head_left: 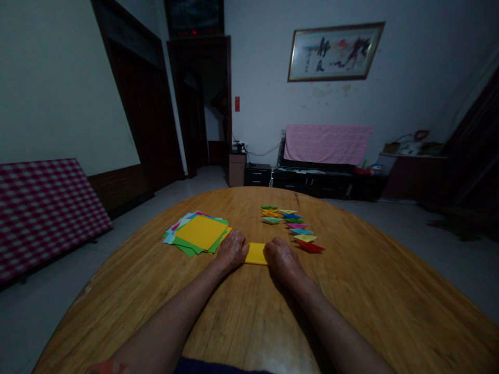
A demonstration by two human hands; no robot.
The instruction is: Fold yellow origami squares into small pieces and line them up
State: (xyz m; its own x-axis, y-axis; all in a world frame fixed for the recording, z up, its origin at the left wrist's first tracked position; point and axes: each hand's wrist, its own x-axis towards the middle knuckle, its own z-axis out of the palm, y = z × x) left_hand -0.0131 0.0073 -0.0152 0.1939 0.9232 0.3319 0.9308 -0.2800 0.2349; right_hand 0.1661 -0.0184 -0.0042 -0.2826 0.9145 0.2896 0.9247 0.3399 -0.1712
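Note:
A folded sheet of yellow paper [256, 254] lies on the round wooden table [249, 317] between my hands. My left hand [233, 249] grips its left end with curled fingers. At the right end, my right hand [284, 258] is closed over the paper in the same way. The fingertips of both hands are partly hidden. Just left of my left hand sits a loose stack of coloured square paper, a yellow sheet [201, 232] on top and green sheets [187, 249] showing beneath. Beyond my right hand are several folded paper boats, the nearest a red paper boat [311, 246].
The folded boats stand in two rows, with a light green boat [272, 221] at the near end of the left row. Past the table's far edge are a black low cabinet [312, 182] and a pink cloth [327, 144]. A checkered panel [50, 213] leans at the left.

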